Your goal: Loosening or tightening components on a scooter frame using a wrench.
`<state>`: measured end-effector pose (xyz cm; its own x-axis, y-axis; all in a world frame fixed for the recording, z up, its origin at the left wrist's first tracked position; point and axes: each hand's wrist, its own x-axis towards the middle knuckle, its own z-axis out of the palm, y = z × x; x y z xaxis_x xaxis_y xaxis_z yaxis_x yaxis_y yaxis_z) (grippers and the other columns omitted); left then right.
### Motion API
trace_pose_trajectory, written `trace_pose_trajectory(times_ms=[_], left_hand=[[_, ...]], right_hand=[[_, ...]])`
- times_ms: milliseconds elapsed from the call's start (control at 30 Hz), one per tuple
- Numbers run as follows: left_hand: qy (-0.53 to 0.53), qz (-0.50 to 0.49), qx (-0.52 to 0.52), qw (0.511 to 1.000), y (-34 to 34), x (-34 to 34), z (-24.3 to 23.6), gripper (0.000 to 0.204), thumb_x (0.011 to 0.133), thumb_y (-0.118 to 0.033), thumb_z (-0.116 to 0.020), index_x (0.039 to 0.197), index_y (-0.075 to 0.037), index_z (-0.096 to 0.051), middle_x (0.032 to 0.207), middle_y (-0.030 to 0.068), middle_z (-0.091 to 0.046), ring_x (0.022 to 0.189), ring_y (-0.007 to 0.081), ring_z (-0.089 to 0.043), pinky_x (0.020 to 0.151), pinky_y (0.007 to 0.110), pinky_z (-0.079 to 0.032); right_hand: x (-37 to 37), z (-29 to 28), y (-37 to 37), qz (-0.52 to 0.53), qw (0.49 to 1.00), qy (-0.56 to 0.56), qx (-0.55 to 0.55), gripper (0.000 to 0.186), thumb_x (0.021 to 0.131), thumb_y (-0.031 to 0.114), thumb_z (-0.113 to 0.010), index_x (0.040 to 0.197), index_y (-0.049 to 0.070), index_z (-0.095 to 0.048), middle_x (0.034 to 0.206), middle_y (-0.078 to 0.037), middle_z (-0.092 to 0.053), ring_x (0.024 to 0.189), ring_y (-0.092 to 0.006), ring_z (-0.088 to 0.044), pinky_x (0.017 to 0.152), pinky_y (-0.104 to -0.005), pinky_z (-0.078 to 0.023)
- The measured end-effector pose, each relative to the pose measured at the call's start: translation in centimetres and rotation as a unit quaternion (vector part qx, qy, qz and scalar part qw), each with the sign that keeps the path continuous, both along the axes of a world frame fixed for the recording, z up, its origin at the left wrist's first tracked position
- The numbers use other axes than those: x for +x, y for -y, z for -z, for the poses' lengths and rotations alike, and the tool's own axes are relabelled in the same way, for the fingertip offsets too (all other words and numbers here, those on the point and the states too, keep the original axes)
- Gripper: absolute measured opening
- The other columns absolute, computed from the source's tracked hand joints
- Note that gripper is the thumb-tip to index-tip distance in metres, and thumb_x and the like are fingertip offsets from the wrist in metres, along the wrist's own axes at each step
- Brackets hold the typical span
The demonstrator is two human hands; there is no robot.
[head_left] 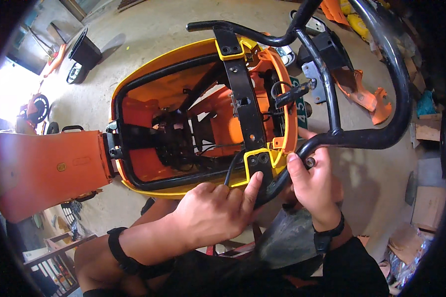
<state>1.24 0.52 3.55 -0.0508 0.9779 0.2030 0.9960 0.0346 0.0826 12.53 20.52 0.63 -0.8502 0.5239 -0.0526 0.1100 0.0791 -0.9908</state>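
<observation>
A black tubular rack (366, 139) lies over the rear of an orange-and-yellow scooter body (162, 54). My left hand (210, 210) is at the near side, index finger stretched against the black flat crossbar (243, 101) beside two holes and a yellow trim bracket (247, 166). Its other fingers curl under; what they grip is hidden. My right hand (316, 185) is closed beside the rack's near tube, thumb against the tube. A small dark round-ended piece (309, 162), perhaps a bolt, shows between its thumb and fingers. A black cable (231, 169) runs down behind my left hand.
The long orange seat-shaped cover (49, 171) stands out to the left on its hinge. Orange panels (364, 94) lie on the floor at right. A black light unit (84, 49) stands at far left, and cardboard (428, 205) is piled at the right edge.
</observation>
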Motion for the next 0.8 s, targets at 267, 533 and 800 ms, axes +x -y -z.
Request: trace_pose_trajectory(times_ms=[267,533,800], left_hand=[[-0.025,0.000,0.004,1.000,0.0,0.2,0.0,0.061,0.086,-0.036,-0.072,0.129,0.006,-0.063,0.061,-0.0057,-0.045,0.051,0.0081,-0.049,0.044,0.026,-0.038],[-0.064,0.010,-0.023,0.998,-0.2,0.6,-0.5,0.056,0.089,-0.029,-0.066,0.129,0.009,-0.062,0.061,-0.0044,-0.048,0.052,0.0082,-0.051,0.044,0.025,-0.033],[-0.074,0.008,-0.002,0.997,-0.2,0.8,0.1,0.055,0.083,-0.027,-0.066,0.126,0.008,-0.065,0.060,-0.0064,-0.041,0.050,0.0069,-0.046,0.044,0.025,-0.029]], right_hand=[[0.3,0.3,-0.1,-0.008,1.000,-0.005,0.024,0.050,0.098,0.007,-0.061,0.140,-0.008,-0.039,0.100,-0.003,-0.056,0.082,-0.0044,-0.055,0.071,-0.0202,-0.048],[0.4,0.4,-0.3,-0.017,0.999,-0.005,0.040,0.052,0.099,0.006,-0.059,0.142,-0.009,-0.035,0.105,-0.007,-0.058,0.089,-0.0077,-0.058,0.077,-0.0235,-0.050],[0.3,0.3,-0.6,-0.026,0.998,-0.018,0.046,0.050,0.098,0.005,-0.059,0.140,-0.010,-0.036,0.106,-0.008,-0.058,0.092,-0.0091,-0.059,0.080,-0.0250,-0.051]])
